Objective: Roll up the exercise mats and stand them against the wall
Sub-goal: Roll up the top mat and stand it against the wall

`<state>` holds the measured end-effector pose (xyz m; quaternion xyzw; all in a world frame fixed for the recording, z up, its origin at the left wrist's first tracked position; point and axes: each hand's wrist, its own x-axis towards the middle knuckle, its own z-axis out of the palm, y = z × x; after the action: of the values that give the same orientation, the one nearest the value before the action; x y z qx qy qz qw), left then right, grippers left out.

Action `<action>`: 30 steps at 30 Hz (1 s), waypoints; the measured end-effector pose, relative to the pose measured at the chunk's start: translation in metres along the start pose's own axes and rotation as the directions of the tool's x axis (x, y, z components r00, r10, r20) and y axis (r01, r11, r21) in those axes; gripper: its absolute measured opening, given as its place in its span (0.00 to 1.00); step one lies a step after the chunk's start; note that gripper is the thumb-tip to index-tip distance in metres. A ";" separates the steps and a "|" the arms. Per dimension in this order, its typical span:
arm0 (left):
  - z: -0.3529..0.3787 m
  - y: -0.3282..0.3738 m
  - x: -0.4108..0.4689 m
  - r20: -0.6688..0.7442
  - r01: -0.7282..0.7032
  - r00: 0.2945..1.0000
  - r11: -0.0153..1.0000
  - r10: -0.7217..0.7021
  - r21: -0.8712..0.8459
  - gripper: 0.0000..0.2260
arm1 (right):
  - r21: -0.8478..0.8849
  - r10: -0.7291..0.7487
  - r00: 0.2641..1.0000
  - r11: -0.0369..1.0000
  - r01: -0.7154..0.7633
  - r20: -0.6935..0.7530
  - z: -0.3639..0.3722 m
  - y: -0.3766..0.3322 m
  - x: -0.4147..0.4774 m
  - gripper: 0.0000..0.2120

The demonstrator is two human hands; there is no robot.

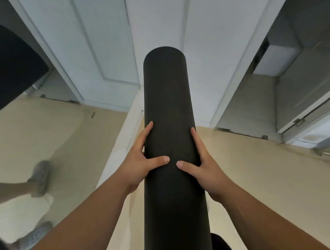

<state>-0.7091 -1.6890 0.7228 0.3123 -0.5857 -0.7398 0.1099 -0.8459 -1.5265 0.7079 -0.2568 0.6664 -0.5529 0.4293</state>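
Observation:
A black exercise mat [167,105], tightly rolled into a long cylinder, runs from the bottom centre of the view toward the white wall corner [152,27]. Its far end appears to rest near the corner where two white panelled doors meet. My left hand [143,160] clasps the roll's left side with the thumb across its front. My right hand [200,161] clasps the right side the same way. Both thumbs nearly meet on the roll's surface.
A white panelled door [87,52] stands left of the corner, another door [217,51] on the right. Beige floor [253,177] spreads on both sides. A dark flat panel [3,68] hangs at far left. Another person's legs in grey clogs [38,178] stand at left.

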 end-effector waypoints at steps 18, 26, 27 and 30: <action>-0.131 -0.263 0.475 -0.133 0.187 0.973 0.982 -0.189 -0.025 0.44 | -0.170 0.153 0.983 0.976 -0.135 0.098 -0.059 0.292 0.486 0.54; -0.215 -0.450 0.572 -0.101 0.321 0.942 0.947 -0.321 -0.015 0.44 | -0.075 0.235 0.970 0.970 -0.230 0.062 -0.003 0.491 0.575 0.55; -0.222 -0.466 0.580 -0.076 0.337 0.939 0.941 -0.337 -0.012 0.44 | -0.061 0.241 0.969 0.969 -0.237 0.051 0.002 0.507 0.579 0.55; -0.239 -0.508 0.601 0.022 0.355 0.934 0.935 -0.355 0.014 0.45 | -0.029 0.257 0.966 0.966 -0.257 -0.006 0.014 0.548 0.587 0.54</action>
<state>-0.9338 -2.0500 0.0186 0.4047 -0.5247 -0.7481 -0.0341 -1.0544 -1.8725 0.0139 -0.1739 0.7027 -0.4828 0.4928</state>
